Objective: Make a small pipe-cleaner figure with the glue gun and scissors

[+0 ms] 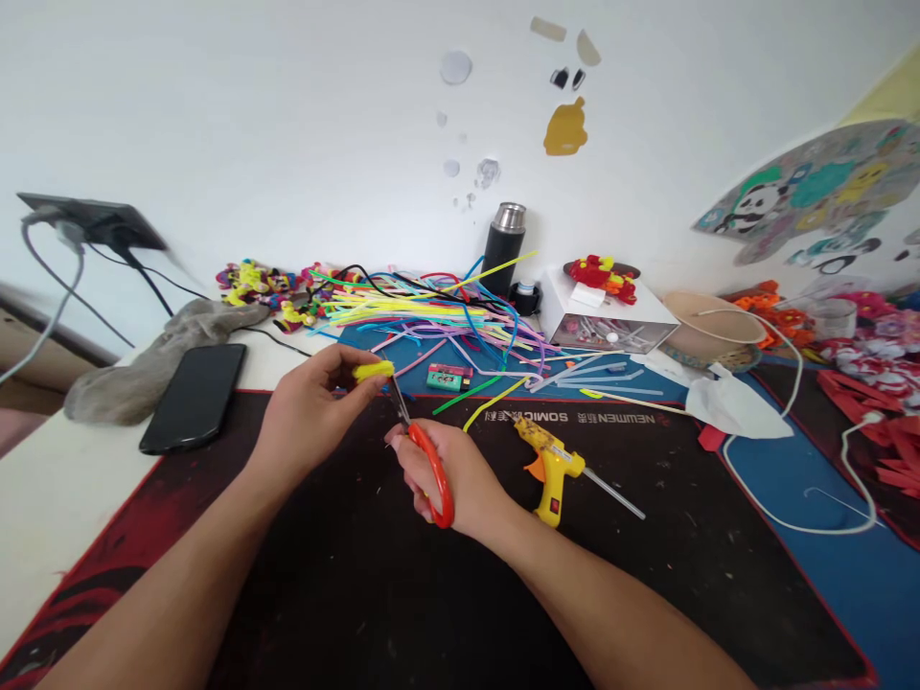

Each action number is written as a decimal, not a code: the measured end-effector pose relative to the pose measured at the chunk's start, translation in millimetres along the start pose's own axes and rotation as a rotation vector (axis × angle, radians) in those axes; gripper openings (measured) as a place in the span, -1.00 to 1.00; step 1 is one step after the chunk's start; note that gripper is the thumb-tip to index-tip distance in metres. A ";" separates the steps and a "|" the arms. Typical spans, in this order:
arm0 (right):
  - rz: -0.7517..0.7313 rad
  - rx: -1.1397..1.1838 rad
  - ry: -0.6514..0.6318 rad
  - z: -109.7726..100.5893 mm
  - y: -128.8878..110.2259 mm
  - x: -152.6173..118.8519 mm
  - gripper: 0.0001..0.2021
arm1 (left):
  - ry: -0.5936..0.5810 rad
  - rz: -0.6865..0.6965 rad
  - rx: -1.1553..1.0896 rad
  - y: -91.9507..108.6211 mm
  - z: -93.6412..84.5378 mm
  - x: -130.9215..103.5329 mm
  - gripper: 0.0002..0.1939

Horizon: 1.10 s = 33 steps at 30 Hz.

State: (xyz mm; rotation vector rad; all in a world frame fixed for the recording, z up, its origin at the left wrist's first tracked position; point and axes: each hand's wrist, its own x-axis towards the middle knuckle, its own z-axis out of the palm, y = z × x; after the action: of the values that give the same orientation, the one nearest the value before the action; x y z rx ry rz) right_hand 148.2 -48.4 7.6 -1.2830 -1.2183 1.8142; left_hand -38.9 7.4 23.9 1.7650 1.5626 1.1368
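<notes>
Steadily, we bring both hands together above the black mat with a red edge (323,604) that covers much of the white table (29,537). Our left forearm (187,556) slants up from the lower left, and our left hand (323,402) turns inward with bent fingers. Its thumb lies below and its index finger above, pinching the small, fuzzy, bright yellow piece (372,370) raised beyond the middle of the mat. Our right forearm (596,585) reaches in from the lower right. Our right hand (460,470) curls around the scissors with glossy red handles (441,489), one loop showing over the fingers. The narrow metal blades point up and slightly left, their tips at the right end of the yellow piece; whether they touch it we cannot tell.

Along the mat's far edge we read pale printed lettering (575,418), "SOMIC" and "NEWMEN", with Chinese characters among it. To the right of our right hand lies the yellow glue gun with an orange trigger (557,470), a clear stick (614,494) jutting from its back; its white label is too small for us to read. Behind our hands spreads a heap of multicoloured fuzzy stems (417,311), and a black smartphone (194,398) lies left of our left hand.
</notes>
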 end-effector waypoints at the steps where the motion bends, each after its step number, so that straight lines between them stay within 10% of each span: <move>1: -0.001 0.000 -0.001 -0.3 0.3 0.2 -0.81 | -0.002 -0.004 -0.005 0.1 0.1 -0.1 -0.72; 17: -0.032 -0.043 0.029 -1.2 4.3 5.3 -0.80 | -0.008 -0.042 -0.170 7.8 1.6 -0.7 -0.74; 25: -0.127 0.112 -0.034 -14.8 -2.5 6.2 -0.36 | -0.014 -0.234 -0.793 3.2 1.3 7.8 -0.69; 33: -0.112 0.245 -0.160 -14.9 0.5 7.3 -0.06 | 0.012 -0.202 -0.778 10.0 1.7 6.7 -0.63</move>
State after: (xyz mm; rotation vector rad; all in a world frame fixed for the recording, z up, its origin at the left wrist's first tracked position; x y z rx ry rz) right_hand 159.5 -37.3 2.7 -0.9325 -1.0863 1.9438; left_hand -32.2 12.1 32.9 1.0586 1.0477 1.3955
